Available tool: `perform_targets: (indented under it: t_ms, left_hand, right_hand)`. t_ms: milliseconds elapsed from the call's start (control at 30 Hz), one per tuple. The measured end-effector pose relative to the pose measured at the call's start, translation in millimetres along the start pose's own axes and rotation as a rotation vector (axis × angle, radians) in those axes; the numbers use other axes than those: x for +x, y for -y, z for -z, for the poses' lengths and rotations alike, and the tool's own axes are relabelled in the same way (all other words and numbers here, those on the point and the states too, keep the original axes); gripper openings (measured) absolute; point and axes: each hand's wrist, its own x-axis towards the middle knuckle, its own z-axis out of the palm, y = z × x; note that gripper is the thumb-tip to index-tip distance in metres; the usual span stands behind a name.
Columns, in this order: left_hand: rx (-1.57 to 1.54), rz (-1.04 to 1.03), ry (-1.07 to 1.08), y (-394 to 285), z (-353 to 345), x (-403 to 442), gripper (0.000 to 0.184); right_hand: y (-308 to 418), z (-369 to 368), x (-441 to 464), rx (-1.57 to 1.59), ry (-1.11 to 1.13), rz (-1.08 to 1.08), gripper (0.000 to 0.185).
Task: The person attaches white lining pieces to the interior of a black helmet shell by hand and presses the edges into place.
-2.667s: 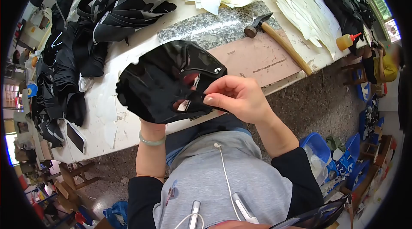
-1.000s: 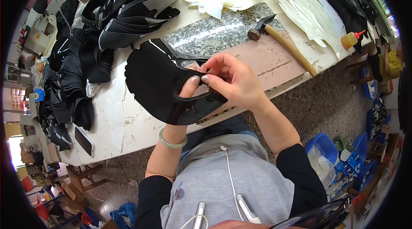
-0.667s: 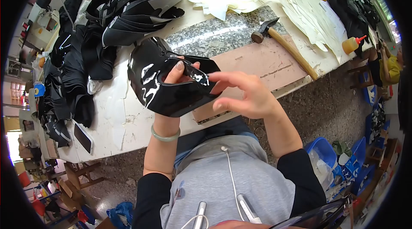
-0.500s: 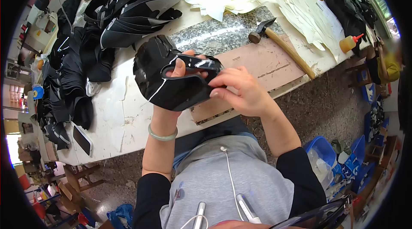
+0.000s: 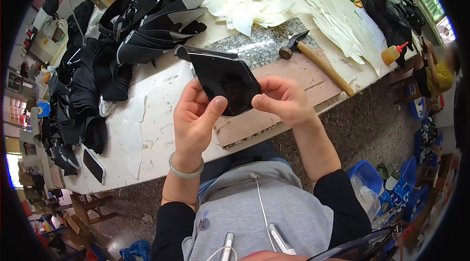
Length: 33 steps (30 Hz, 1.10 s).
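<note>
A glossy black shoe upper [image 5: 226,81] is held up over the near edge of the worktable. Its smooth outer face is turned toward me, and the far edge curls at the top left. My left hand [image 5: 195,120] grips its lower left side, thumb on the front and fingers behind. At the right edge, my right hand [image 5: 286,100] pinches it between thumb and fingers. Behind it lie a speckled stone slab [image 5: 264,41] and a pinkish board [image 5: 293,76]. A hammer [image 5: 325,65] with a wooden handle rests across them.
Stacked black uppers [image 5: 156,26] and more black pieces [image 5: 88,99] cover the table's left side. White sheet pieces [image 5: 249,4] lie at the back. A glue bottle [image 5: 391,54] stands right; a phone [image 5: 94,166] lies near left. A co-worker [image 5: 438,75] sits at the far right.
The upper has been turned, so its opening no longer faces me and a smooth side shows. My left hand has come out of the opening to its left edge; my right hand grips the right edge.
</note>
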Motion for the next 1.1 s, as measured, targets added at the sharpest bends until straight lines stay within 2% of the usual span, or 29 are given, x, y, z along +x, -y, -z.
perform_targets:
  t_ms: [100, 200, 333, 433, 467, 533, 600, 633, 667, 700, 733, 767, 800, 867, 900, 933, 967, 1033, 1067, 1100]
  left_hand:
    - [0.038, 0.035, 0.102, 3.7, 6.8, -3.3, 0.027]
    - [0.063, 0.017, 0.041, 2.3, 5.2, -5.8, 0.023]
    - [0.011, -0.018, 0.002, -1.1, -1.9, -4.6, 0.021]
    - [-0.122, 0.005, -0.055, 2.7, -3.1, 2.4, 0.018]
    - [-0.181, 0.012, -0.073, 3.0, -5.1, 6.4, 0.017]
    - [-0.020, -0.006, -0.077, -11.5, -17.2, 10.6, 0.015]
    - [0.163, -0.076, -0.061, -23.2, -26.7, 12.3, 0.012]
    - [0.420, -0.090, 0.055, -32.1, -25.2, 14.2, 0.014]
    - [0.675, -0.108, 0.166, -44.4, -18.0, 16.9, 0.016]
    - [0.931, -0.129, 0.270, -52.2, -11.7, 19.5, 0.018]
    - [1.072, -0.246, 0.400, -50.5, -7.3, 22.2, 0.026]
    - [1.266, -0.280, 0.607, -48.0, -0.6, 26.0, 0.025]
    - [1.298, -0.325, 0.698, -45.8, -2.8, 24.6, 0.024]
    - [1.448, -0.384, 0.862, -37.1, -3.0, 19.1, 0.025]
    - [1.425, -0.450, 0.842, -39.9, -6.4, 18.4, 0.027]
    - [1.402, -0.512, 0.745, -46.4, -9.7, 18.4, 0.033]
    - [1.372, -0.571, 0.647, -51.3, -12.0, 18.5, 0.040]
    - [1.261, -0.587, 0.224, -51.5, -7.3, 15.9, 0.050]
    - [1.194, -0.580, 0.021, -49.7, -0.8, 12.2, 0.056]
    - [1.089, -0.495, -0.010, -43.6, 16.5, 7.0, 0.059]
  right_hand:
    - [-1.2, -2.6, 0.3, 0.165, -0.055, 0.064, 0.027]
    - [5.5, -3.7, 1.8, 0.180, -0.023, -0.020, 0.026]
    - [4.8, -14.4, 4.3, 0.245, -0.055, 0.075, 0.022]
    - [-0.9, -11.4, 7.0, 0.362, 0.004, 0.184, 0.021]
    - [-1.5, -13.1, 9.3, 0.400, -0.047, 0.192, 0.020]
    - [-0.2, -20.1, 15.6, 0.473, -0.145, 0.215, 0.017]
    - [20.0, -19.4, 12.1, 0.239, -0.181, 0.090, 0.018]
    - [29.9, -16.5, 9.0, 0.118, -0.205, 0.030, 0.019]
    - [28.7, -4.2, 6.3, -0.364, -0.295, 0.121, 0.034]
    - [39.3, 0.6, -1.5, -0.845, -0.451, 0.266, 0.060]
    - [44.7, 5.0, -6.5, -1.026, -0.403, 0.495, 0.068]
    - [47.8, 6.7, -10.9, -1.198, -0.341, 0.720, 0.077]
    - [51.1, -0.3, -15.2, -1.173, -0.076, 0.668, 0.081]
    - [53.1, -5.5, -18.6, -1.216, 0.280, 0.480, 0.068]
    - [51.9, 0.2, -17.3, -1.219, 0.411, 0.394, 0.061]
    - [51.5, 10.3, -15.8, -1.200, 0.421, 0.310, 0.045]
    - [60.1, 15.6, -14.3, -1.162, 0.446, 0.259, 0.042]
    - [95.9, 20.9, -3.5, -1.084, 0.497, 0.153, 0.039]
    - [117.0, 23.5, 2.6, -1.098, 0.392, 0.150, 0.038]
    - [131.2, 34.4, 8.7, -1.066, 0.287, 0.197, 0.038]
